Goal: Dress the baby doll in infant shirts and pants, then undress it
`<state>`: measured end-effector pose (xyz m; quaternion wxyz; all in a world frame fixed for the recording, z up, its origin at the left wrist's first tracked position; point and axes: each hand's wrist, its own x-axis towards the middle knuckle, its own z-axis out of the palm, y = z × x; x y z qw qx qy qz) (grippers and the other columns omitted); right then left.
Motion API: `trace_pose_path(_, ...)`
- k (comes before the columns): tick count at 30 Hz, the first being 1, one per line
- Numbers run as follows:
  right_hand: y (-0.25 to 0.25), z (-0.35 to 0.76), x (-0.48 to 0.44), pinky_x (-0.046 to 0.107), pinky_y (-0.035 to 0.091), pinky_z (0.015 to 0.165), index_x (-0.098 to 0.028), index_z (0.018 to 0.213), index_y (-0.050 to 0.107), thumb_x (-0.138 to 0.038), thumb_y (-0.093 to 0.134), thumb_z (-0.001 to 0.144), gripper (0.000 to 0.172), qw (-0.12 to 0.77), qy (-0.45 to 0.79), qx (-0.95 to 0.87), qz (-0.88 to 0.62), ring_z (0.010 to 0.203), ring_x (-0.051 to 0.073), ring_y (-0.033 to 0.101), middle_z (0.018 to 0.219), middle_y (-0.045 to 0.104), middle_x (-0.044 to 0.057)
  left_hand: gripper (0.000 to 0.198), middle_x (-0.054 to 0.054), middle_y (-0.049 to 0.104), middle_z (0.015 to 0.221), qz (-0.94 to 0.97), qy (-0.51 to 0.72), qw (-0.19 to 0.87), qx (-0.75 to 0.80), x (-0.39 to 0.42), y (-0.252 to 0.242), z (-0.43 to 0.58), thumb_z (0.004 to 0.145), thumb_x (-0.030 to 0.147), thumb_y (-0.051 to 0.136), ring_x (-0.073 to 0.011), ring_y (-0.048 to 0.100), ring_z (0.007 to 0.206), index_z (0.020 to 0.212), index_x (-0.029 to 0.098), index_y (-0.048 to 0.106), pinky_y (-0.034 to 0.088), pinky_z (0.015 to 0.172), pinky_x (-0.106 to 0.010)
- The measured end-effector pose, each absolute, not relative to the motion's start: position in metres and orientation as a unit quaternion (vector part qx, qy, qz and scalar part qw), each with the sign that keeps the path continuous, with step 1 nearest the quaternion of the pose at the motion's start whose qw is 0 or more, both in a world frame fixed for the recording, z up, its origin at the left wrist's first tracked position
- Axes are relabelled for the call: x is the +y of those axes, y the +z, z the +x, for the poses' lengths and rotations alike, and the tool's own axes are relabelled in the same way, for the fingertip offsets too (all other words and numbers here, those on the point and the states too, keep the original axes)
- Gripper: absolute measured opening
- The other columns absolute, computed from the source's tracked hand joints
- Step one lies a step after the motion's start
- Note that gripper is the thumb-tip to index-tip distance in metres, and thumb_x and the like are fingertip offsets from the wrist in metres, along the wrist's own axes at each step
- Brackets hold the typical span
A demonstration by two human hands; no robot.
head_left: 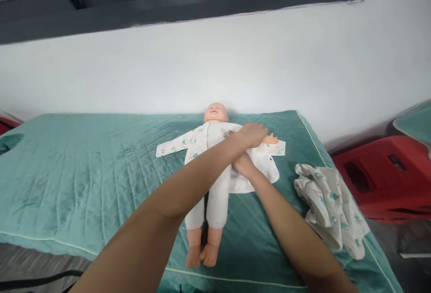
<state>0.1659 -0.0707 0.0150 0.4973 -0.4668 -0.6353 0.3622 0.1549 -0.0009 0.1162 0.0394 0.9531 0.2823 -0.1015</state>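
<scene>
A baby doll (216, 212) with a white cloth body lies on its back, head toward the wall. A white shirt with green prints (198, 142) is spread at it; one sleeve stretches out at left, and the open front panel lies at right. My left hand (254, 134) reaches across to the right, over my right wrist area, close to the doll's plastic hand (270, 139). My right hand (243, 163) is at the doll's chest and shirt beneath my left forearm, its fingers mostly hidden. What either hand grips cannot be made out.
A crumpled printed garment (332, 207) lies on the right side of the green quilted bed (84, 172). Beyond the bed's right edge stands a red plastic stool (387, 176). A white wall (188, 68) rises behind the bed.
</scene>
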Motion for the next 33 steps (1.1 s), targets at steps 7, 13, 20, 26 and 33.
trace_pose_path(7,0.035,0.176,-0.075,0.047,0.030,0.122,-0.021,0.150,0.041,-0.040,0.045,0.097,0.057,0.448,0.375,-0.668,-0.460,0.147,0.027,0.037,0.157,0.043,0.011,0.037,-0.015,0.071,0.115,0.955,-0.151,0.023,0.255,0.022,0.101,0.164,0.088,0.012,0.050,-0.0301,0.067,0.101,0.123,0.016,0.059,0.048,0.078,-0.036)
trace_pose_path(13,0.075,0.229,-0.085,0.038,0.049,0.096,-0.022,0.114,0.068,-0.040,0.053,0.094,0.031,0.270,0.355,-0.721,-0.530,0.111,0.027,0.064,0.120,0.071,0.007,0.032,-0.012,0.072,0.100,0.959,-0.097,0.030,0.264,0.028,0.116,0.150,0.084,0.013,0.048,-0.0266,0.067,0.079,0.113,0.018,0.059,0.041,0.064,-0.034)
trace_pose_path(20,0.061,0.258,-0.076,0.037,0.047,0.082,-0.016,0.093,0.068,-0.042,0.053,0.093,0.030,0.121,0.161,-0.557,-0.806,0.110,0.032,0.064,0.119,0.068,0.018,0.023,-0.006,0.071,0.102,0.971,-0.031,0.065,0.226,0.040,0.106,0.136,0.082,0.021,0.052,-0.0233,0.065,0.082,0.105,0.022,0.058,0.037,0.062,-0.032)
trace_pose_path(26,0.034,0.276,-0.063,0.029,0.039,0.067,-0.020,0.055,0.055,-0.027,0.072,0.068,0.022,0.353,0.279,-0.445,-0.774,0.077,0.021,0.059,0.063,0.060,0.003,0.026,-0.005,0.071,0.104,0.972,-0.012,0.062,0.224,0.039,0.102,0.126,0.082,0.018,0.049,-0.0231,0.065,0.085,0.106,0.024,0.058,0.037,0.066,-0.032)
trace_pose_path(33,0.034,0.313,-0.064,0.025,0.031,0.044,-0.025,0.061,0.042,-0.034,0.059,0.065,0.019,0.564,0.354,-0.314,-0.677,0.045,0.011,0.038,0.049,0.039,-0.008,0.028,-0.008,0.072,0.106,0.974,-0.045,0.038,0.219,0.032,0.098,0.122,0.085,0.024,0.054,-0.0261,0.065,0.088,0.111,0.024,0.062,0.040,0.073,-0.034)
